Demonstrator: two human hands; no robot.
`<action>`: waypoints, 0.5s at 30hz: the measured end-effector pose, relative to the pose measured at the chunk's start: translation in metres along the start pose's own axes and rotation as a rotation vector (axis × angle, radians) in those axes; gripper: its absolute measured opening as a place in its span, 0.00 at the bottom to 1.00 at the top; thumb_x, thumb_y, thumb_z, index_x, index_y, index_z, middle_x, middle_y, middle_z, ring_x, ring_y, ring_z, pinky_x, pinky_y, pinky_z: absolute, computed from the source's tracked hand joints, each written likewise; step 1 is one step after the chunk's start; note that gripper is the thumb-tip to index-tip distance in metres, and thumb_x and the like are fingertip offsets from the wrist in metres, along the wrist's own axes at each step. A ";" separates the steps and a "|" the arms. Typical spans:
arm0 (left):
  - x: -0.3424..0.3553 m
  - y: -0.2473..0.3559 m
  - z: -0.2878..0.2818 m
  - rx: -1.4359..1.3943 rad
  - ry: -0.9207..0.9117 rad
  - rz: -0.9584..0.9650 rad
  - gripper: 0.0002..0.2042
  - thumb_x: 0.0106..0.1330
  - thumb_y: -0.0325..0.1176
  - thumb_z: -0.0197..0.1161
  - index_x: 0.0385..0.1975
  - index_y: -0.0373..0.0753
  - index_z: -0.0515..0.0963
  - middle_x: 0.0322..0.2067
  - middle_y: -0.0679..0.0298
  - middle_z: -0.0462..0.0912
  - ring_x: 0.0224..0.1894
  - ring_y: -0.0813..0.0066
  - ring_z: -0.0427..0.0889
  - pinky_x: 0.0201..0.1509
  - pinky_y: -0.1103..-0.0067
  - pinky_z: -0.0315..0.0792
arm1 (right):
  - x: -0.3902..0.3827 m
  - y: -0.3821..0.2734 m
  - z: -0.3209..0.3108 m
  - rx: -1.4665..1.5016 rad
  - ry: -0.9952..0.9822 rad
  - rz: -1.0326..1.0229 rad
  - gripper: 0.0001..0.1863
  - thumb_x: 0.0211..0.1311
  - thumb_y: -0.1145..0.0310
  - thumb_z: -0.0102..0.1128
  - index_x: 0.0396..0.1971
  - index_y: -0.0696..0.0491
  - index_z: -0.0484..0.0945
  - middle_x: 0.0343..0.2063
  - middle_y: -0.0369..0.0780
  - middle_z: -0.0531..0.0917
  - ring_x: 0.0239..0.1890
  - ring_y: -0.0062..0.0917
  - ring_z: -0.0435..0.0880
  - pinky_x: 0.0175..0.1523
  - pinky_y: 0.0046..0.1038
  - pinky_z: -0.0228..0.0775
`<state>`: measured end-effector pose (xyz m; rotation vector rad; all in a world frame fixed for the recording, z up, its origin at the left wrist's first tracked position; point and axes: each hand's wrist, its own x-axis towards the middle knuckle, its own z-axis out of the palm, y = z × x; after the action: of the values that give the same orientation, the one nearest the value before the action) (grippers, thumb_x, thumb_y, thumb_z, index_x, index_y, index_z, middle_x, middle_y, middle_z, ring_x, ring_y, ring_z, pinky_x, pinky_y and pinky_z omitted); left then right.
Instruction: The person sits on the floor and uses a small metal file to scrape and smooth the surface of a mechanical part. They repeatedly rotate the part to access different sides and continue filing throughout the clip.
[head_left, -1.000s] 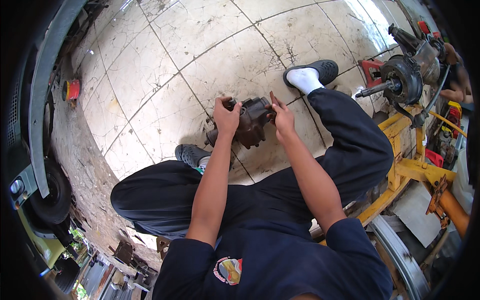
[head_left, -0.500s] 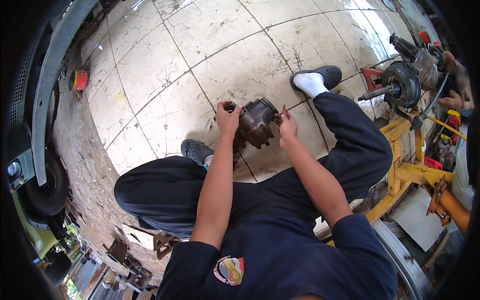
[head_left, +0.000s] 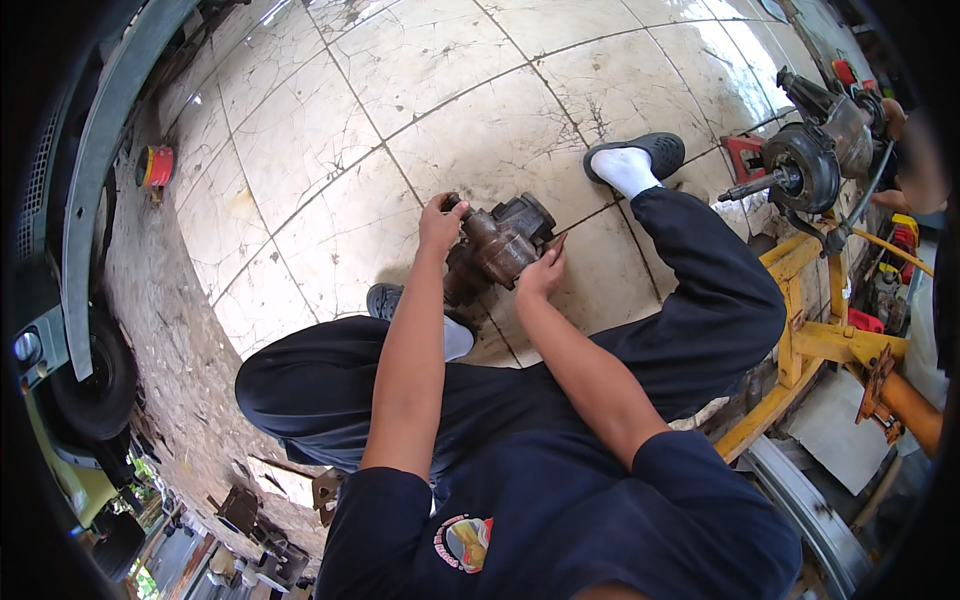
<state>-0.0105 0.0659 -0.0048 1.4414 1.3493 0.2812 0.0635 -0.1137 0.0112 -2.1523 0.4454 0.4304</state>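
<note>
A rusty brown cast-metal machine part (head_left: 497,246) rests on the cracked white tiled floor (head_left: 400,110) between my legs. My left hand (head_left: 440,222) grips its upper left end. My right hand (head_left: 543,272) is closed against its right side and pinches what looks like a thin tool; I cannot make that tool out clearly. I sit on the floor in dark blue trousers, with a white sock and dark slipper (head_left: 640,158) on my right foot.
A yellow metal stand (head_left: 810,330) carries a greasy axle hub assembly (head_left: 805,165) at the right. Another person's hand (head_left: 890,120) is at the right edge. A small red and yellow can (head_left: 156,166) stands at the left, beside a vehicle's bumper and tyre (head_left: 90,380).
The view has shifted, so the part and my hands sit a little lower and to the right. Both hands stay on the part; the right one has slid along its side.
</note>
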 end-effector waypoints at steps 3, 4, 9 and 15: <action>-0.008 0.014 0.005 0.028 0.019 -0.017 0.23 0.63 0.39 0.74 0.56 0.36 0.82 0.50 0.52 0.88 0.52 0.62 0.87 0.59 0.70 0.77 | 0.008 -0.005 0.005 0.007 0.079 -0.072 0.23 0.80 0.63 0.45 0.70 0.50 0.70 0.61 0.48 0.81 0.60 0.46 0.82 0.63 0.44 0.72; -0.010 0.016 0.005 0.046 0.026 -0.024 0.23 0.63 0.40 0.74 0.56 0.36 0.82 0.49 0.52 0.88 0.52 0.62 0.87 0.59 0.70 0.77 | 0.006 -0.005 0.006 0.020 0.085 -0.087 0.23 0.80 0.63 0.45 0.70 0.50 0.70 0.61 0.48 0.81 0.60 0.46 0.82 0.62 0.44 0.72; 0.005 0.011 -0.013 0.019 0.013 -0.101 0.22 0.63 0.40 0.74 0.55 0.36 0.83 0.47 0.54 0.89 0.50 0.63 0.87 0.57 0.71 0.78 | 0.015 -0.015 0.022 0.166 0.031 -0.190 0.23 0.79 0.64 0.47 0.70 0.49 0.70 0.61 0.47 0.81 0.58 0.46 0.83 0.61 0.43 0.73; -0.018 -0.030 -0.054 -0.166 0.143 -0.190 0.21 0.64 0.39 0.74 0.52 0.33 0.81 0.43 0.57 0.87 0.45 0.68 0.84 0.51 0.71 0.76 | 0.012 -0.087 0.041 -0.070 -0.105 -0.243 0.22 0.78 0.61 0.50 0.69 0.42 0.73 0.54 0.46 0.87 0.54 0.46 0.85 0.58 0.45 0.75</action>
<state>-0.0739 0.0722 0.0005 1.1638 1.5307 0.3682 0.1078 -0.0336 0.0433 -2.2056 0.1091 0.4236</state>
